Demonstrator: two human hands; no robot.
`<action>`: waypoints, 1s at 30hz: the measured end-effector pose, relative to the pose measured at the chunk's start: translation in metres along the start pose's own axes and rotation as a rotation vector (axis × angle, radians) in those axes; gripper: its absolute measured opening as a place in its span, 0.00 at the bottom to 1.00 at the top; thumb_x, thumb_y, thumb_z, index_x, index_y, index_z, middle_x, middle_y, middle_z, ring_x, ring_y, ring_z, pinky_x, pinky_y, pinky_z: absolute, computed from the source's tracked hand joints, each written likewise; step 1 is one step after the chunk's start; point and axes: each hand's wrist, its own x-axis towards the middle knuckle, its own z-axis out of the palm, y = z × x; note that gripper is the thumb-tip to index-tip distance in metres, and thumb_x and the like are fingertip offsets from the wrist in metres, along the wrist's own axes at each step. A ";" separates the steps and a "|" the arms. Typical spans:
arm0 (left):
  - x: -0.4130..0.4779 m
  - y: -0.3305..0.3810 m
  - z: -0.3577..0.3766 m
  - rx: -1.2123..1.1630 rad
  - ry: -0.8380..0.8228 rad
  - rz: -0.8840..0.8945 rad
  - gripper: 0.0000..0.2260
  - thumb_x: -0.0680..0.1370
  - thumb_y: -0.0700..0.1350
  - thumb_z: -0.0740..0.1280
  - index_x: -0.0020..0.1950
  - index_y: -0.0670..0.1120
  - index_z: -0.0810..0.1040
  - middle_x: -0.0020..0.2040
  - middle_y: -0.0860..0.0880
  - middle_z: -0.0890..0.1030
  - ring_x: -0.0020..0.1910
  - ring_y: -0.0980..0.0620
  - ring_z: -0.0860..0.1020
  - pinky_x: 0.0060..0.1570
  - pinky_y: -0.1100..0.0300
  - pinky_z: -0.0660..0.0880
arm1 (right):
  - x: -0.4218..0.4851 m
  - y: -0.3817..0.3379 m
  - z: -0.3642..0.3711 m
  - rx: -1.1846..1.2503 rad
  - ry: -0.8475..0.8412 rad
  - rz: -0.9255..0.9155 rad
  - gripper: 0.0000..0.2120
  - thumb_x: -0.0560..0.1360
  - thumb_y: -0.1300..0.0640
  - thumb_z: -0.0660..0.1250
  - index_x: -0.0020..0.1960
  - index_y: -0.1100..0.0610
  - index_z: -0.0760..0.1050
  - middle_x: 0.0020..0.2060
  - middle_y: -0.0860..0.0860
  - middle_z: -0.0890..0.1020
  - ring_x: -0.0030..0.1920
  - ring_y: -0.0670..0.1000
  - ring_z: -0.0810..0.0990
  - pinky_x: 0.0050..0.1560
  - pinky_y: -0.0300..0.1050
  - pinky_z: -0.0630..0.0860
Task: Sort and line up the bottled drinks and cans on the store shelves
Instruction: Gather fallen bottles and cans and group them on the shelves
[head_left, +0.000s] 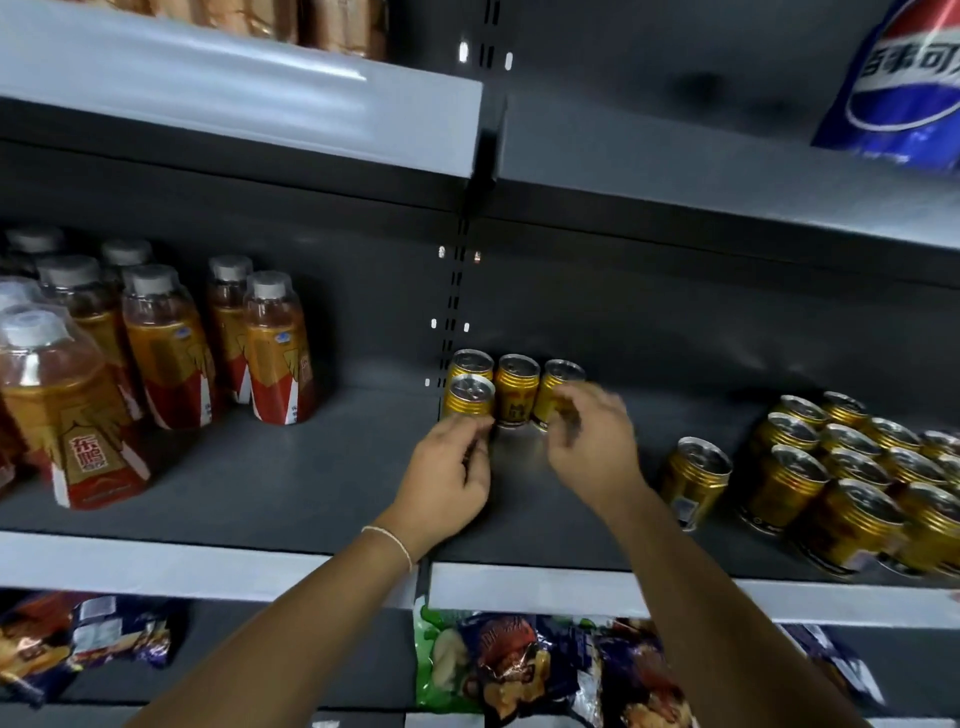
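The step in hand looks like building a tidy block of cans at the far left of this shelf bay, beside the upright. The left hand pinches the near can low on its ribbed gold wall with curled fingertips. The right hand, blurred, curls at the right can; whether it grips cannot be told. The next move probably calls for squaring these four, then fetching more from the loose cluster at right. Smooth amber plastic bottles stand to the left.
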 end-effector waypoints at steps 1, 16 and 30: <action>0.001 0.006 0.004 -0.001 -0.018 0.000 0.14 0.76 0.35 0.65 0.60 0.39 0.79 0.54 0.43 0.81 0.51 0.45 0.80 0.54 0.56 0.76 | 0.004 0.004 -0.011 -0.090 -0.084 0.019 0.19 0.75 0.60 0.67 0.66 0.58 0.77 0.62 0.57 0.79 0.64 0.59 0.73 0.65 0.48 0.68; -0.011 0.039 0.046 0.106 -0.169 -0.059 0.16 0.75 0.39 0.69 0.62 0.38 0.78 0.59 0.42 0.79 0.58 0.46 0.77 0.61 0.60 0.72 | 0.021 0.054 -0.041 -0.074 -0.323 0.089 0.33 0.68 0.39 0.75 0.67 0.53 0.75 0.62 0.52 0.80 0.63 0.55 0.77 0.58 0.45 0.73; -0.014 0.018 0.026 -0.059 -0.263 -0.394 0.28 0.68 0.48 0.79 0.66 0.49 0.76 0.60 0.54 0.81 0.60 0.54 0.77 0.64 0.55 0.74 | -0.008 0.030 -0.006 0.526 -0.294 0.183 0.11 0.73 0.41 0.72 0.50 0.46 0.82 0.44 0.45 0.86 0.45 0.43 0.84 0.47 0.41 0.81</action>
